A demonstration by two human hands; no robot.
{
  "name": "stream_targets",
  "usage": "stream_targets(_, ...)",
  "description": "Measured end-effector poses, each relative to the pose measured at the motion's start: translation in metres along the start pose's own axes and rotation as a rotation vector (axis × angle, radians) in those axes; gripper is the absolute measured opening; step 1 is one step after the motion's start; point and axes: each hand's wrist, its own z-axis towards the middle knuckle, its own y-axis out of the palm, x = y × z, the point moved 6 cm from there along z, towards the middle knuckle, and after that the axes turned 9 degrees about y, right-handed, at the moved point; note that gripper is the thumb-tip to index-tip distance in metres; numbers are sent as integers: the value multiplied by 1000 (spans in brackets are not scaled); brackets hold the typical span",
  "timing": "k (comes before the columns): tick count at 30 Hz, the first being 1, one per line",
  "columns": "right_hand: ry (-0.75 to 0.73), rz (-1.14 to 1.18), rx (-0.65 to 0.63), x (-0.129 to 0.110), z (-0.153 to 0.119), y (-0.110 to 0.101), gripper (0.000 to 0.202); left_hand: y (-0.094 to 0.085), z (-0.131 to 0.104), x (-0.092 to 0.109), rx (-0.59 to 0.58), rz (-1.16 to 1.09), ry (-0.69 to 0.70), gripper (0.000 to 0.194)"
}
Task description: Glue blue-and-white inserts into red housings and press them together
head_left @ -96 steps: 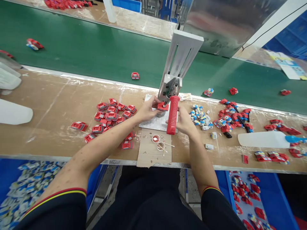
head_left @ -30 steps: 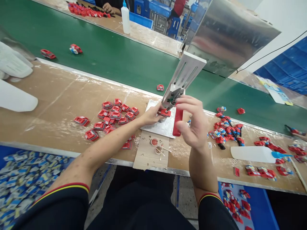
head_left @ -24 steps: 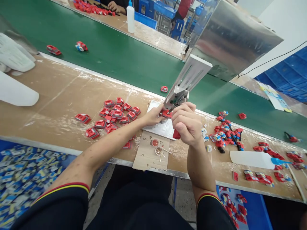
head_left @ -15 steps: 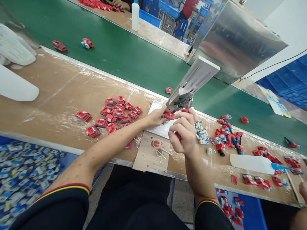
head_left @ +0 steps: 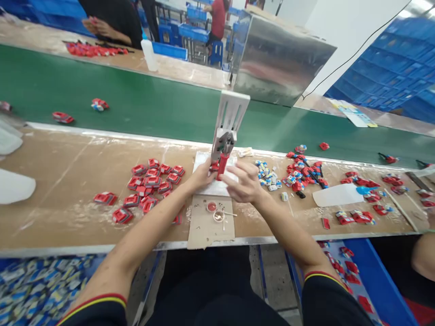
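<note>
My left hand pinches a small red plastic part under the head of a metal toggle clamp press. Much of that part is hidden by the fingers and the clamp. The clamp's red handle points down towards me. Beside its lower end is my right hand, fingers apart and not wrapped round it; whether the fingertips touch it I cannot tell. Beneath the press lies a white base plate. Left of my left hand, red-and-grey car-shaped parts lie in a pile.
Cardboard in front carries two small cups and cotton swabs. White-blue pieces, red assemblies and a white bottle lie rightward. A green conveyor runs behind. Co-workers sit across and at right.
The view has turned and levelled. My right hand has loosened from its curled grip, and the red handle now shows between my hands. My left hand stays at the red part under the press.
</note>
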Motion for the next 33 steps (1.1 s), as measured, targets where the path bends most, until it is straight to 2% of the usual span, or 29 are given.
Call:
stream_targets(2, 294, -44, 159, 51, 14, -18, 27, -3, 0, 0, 9, 14, -27, 31)
stream_targets(3, 475, -75, 176, 79, 27, -20, 32, -4, 0, 1, 15, 22, -44, 32)
stream_targets(4, 559, -85, 159, 100, 46, -16, 38, -5, 0, 2, 17, 30, -60, 32)
stream_targets(6, 604, -71, 76, 127, 90, 2, 36, -6, -3, 6, 20, 51, -89, 35)
stream_targets(9, 616, -47, -112, 141, 145, 42, 39, -14, -14, 22, 52, 109, -135, 41)
stream_targets(11, 607, -38, -199, 139, 165, 61, 41, -30, -32, 36, 150, 131, -203, 40)
stream_targets(13, 584, -29, -233, 135, 173, 65, 38, -48, -59, 53, 264, 106, -271, 37)
stream_targets(15, 552, -17, -214, 134, 170, 51, 35, -65, -91, 74, 369, 82, -301, 33)
stream_targets(18, 515, 7, -125, 125, 134, 4, 27, -77, -138, 114, 528, 71, -297, 23)
stream_targets(20, 505, 31, -57, 101, 83, -32, 24, -65, -157, 142, 532, -10, -274, 17)
stream_targets(21, 470, 64, -19, 79, 52, -50, 23, -52, -161, 153, 492, -86, -264, 17)
stream_targets(22, 339, 160, 57, 45, 21, -68, 28, -36, -162, 163, 428, -184, -259, 20)
stream_targets(24, 130, 301, 35, -32, -39, -84, 33, -1, -162, 176, 285, -407, -269, 42)
stream_targets(26, 23, 370, -78, -104, -85, -77, 23, 30, -166, 181, 179, -558, -267, 64)
stream_targets(27, -21, 353, -101, -133, -101, -69, 18, 40, -170, 182, 159, -578, -251, 64)
stream_targets(28, -29, 316, -93, -151, -113, -59, 17, 47, -175, 180, 166, -570, -236, 58)
stream_targets(30, -19, 240, -50, -162, -126, -41, 28, 50, -189, 169, 253, -557, -226, 41)
stream_targets(31, 12, 216, -16, -155, -130, -34, 37, 49, -197, 162, 319, -590, -244, 37)
stream_targets(33, 115, 203, 31, -126, -134, -25, 47, 44, -210, 143, 463, -722, -327, 36)
